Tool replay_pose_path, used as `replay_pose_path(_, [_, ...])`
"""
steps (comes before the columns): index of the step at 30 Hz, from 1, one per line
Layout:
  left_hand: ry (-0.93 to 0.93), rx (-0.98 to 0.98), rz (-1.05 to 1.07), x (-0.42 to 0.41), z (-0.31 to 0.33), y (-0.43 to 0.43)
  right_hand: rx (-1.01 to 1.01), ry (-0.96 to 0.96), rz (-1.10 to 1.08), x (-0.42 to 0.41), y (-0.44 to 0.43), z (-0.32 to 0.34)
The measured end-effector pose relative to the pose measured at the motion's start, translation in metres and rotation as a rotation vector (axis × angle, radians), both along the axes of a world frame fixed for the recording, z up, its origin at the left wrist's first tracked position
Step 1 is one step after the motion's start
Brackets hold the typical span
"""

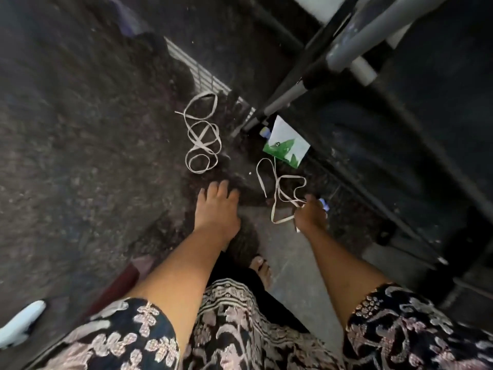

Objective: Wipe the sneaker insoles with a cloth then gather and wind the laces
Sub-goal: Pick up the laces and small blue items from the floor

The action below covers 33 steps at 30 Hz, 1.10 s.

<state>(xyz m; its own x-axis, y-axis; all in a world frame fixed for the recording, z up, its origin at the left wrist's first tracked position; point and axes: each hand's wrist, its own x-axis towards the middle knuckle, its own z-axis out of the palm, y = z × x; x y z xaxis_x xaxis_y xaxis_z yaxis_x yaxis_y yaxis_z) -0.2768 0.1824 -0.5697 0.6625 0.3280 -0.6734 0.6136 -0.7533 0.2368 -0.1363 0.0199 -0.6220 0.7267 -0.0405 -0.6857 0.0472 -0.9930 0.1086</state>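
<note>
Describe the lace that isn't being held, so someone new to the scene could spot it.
Find the pale slatted grille running diagonally at top centre. Beside its near end lies the loose lace, flat and white, in a chain of loops beyond the left hand. Unlike the other lace by the green and white packet, which the right hand grips, no hand touches it.

White flat lace [200,142] loosely looped on floor [80,129]; second lace [278,194] tangled, right of it.

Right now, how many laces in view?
2. One loose lace lies coiled on the floor beyond the left hand. The second lace lies beside the green packet, one end held in the right hand. Dark floor could hide more.
</note>
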Motion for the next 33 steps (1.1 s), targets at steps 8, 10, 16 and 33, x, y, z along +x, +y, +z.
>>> replay_pose_path(8, [-0.076, -0.016, -0.019, 0.015, -0.042, 0.007, -0.024, -0.092, -0.15, 0.047, -0.048, -0.063])
replay_pose_path(10, [-0.047, -0.044, 0.015, 0.013, -0.046, 0.006, -0.157, -0.233, -0.196, 0.05, -0.054, -0.069])
replay_pose_path(16, [-0.029, -0.246, 0.279, 0.022, -0.05, -0.004, 0.221, -0.338, -0.215, 0.042, -0.029, -0.056])
replay_pose_path(33, [-0.351, -0.281, 0.57, 0.027, -0.043, 0.028, 0.871, 0.135, -0.097, -0.016, 0.111, 0.001])
